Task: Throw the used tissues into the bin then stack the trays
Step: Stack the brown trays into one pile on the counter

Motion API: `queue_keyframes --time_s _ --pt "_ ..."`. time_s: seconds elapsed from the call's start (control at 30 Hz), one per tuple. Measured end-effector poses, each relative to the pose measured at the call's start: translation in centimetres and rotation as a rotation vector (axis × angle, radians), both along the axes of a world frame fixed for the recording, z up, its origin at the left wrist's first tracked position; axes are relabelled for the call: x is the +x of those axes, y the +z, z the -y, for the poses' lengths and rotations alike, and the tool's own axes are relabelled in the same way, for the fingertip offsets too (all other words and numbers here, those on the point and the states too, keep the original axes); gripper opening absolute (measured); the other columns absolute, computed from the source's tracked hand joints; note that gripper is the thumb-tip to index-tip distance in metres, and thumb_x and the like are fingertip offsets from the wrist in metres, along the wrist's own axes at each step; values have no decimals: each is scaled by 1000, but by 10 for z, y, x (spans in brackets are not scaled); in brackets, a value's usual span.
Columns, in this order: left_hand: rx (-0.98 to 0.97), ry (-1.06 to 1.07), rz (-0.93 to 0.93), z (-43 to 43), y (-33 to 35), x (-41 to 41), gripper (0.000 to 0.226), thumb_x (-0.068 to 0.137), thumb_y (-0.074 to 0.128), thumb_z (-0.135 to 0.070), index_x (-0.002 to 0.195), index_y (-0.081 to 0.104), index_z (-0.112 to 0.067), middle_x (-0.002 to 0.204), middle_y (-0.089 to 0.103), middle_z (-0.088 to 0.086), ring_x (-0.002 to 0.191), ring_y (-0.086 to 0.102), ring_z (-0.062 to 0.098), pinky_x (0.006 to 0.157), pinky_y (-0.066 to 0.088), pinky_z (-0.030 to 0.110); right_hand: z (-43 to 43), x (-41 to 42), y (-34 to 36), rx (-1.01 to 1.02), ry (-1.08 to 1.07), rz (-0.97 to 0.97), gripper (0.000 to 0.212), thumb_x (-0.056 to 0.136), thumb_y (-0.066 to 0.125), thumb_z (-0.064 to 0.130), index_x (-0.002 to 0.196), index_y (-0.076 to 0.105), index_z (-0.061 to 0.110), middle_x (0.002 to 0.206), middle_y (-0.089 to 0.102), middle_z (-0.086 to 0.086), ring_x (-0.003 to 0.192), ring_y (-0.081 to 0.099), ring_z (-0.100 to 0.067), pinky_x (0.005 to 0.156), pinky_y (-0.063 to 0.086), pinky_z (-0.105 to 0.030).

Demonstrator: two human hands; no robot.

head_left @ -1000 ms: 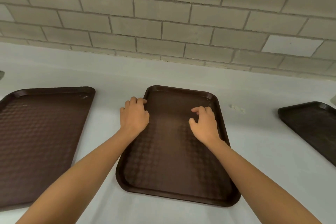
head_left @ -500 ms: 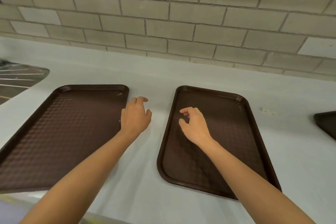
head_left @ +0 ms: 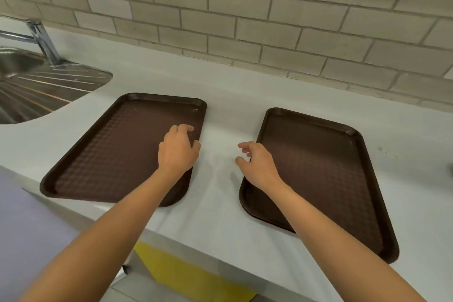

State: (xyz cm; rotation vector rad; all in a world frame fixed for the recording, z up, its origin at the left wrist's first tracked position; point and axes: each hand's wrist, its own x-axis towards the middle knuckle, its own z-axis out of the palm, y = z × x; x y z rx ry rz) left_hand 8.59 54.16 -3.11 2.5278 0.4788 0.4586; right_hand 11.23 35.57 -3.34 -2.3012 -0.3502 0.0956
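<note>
Two empty brown trays lie flat on the white counter (head_left: 220, 216). The left tray (head_left: 117, 149) sits near the sink, the right tray (head_left: 326, 179) further right, with a strip of counter between them. My left hand (head_left: 177, 148) hovers over the right part of the left tray, fingers loosely curled, holding nothing. My right hand (head_left: 257, 163) is at the left rim of the right tray, fingers relaxed and slightly curled, holding nothing. No tissues or bin show.
A steel sink with drainboard (head_left: 36, 86) and a tap (head_left: 41, 39) lie at the far left. A brick wall (head_left: 269, 19) backs the counter. A yellow panel (head_left: 186, 274) shows below the counter's front edge.
The view has swung left, so the sink came into sight and the third tray left it. Both hands shifted left: the left from the middle tray's rim to the left tray.
</note>
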Motion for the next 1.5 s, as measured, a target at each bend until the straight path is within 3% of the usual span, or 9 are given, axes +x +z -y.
queue_keyframes --time_s 0.47,0.63,0.7,0.77,0.87,0.97,1.07,1.23,1.5 --pt "-24 -56 -54 -70 -8 -15 42 92 54 -27 132 45 -19 131 50 3 105 58 21 89 50 40 -93 -10 -4 25 -50 -198 41 93 51 21 133 48 14 125 56 -6 114 54 -19 92 40 -23" --pt "6 -74 -77 -98 -12 -10 41 91 54 -30 131 46 -21 132 50 2 106 59 20 91 49 40 -125 -4 -12 -26 -124 -305 47 93 51 26 136 44 9 138 49 -8 125 49 -25 104 38 -32" --pt "11 -80 -90 -105 -14 -8 41 91 55 -31 131 46 -22 132 51 2 104 60 19 92 49 40 -132 -3 -14 -51 -137 -315 42 93 52 26 129 50 5 130 55 -9 120 53 -26 98 42 -31" --pt "13 -91 -102 -111 -16 -5 41 91 55 -32 130 46 -22 131 51 2 104 60 19 92 50 40 -136 -1 -18 -56 -160 -310 27 92 54 23 108 60 2 106 63 -12 101 60 -26 85 48 -30" --pt "19 -111 -120 -118 -18 -1 41 91 55 -32 130 46 -23 132 50 1 107 58 18 92 48 38 -139 3 -26 -32 -215 -311 15 89 54 18 80 53 6 79 55 -9 74 56 -21 70 48 -30" --pt "23 -132 -134 -123 -20 2 42 91 55 -33 131 46 -23 133 49 1 111 56 18 93 47 37 -141 4 -24 44 -234 -318 11 93 46 17 97 40 9 86 49 -3 78 51 -17 60 43 -24" --pt "36 -143 -133 -125 -19 5 42 91 55 -33 130 47 -23 133 49 1 112 55 18 94 46 37 -140 2 -21 133 -256 -329 19 95 38 11 113 32 9 103 49 -5 92 52 -20 74 44 -28" --pt "59 -145 -134 -123 -17 10 42 91 54 -34 130 47 -23 134 48 2 115 53 19 96 43 38 -129 -2 -25 185 -303 -308 29 99 36 17 128 32 13 123 51 -6 99 53 -18 87 46 -29" --pt "71 -168 -108 -101 -13 17 41 90 54 -35 129 47 -22 134 48 3 119 50 21 98 42 41 -84 -3 -14 256 -394 -232 26 99 39 18 124 38 14 111 60 -8 89 59 -20 77 49 -31"
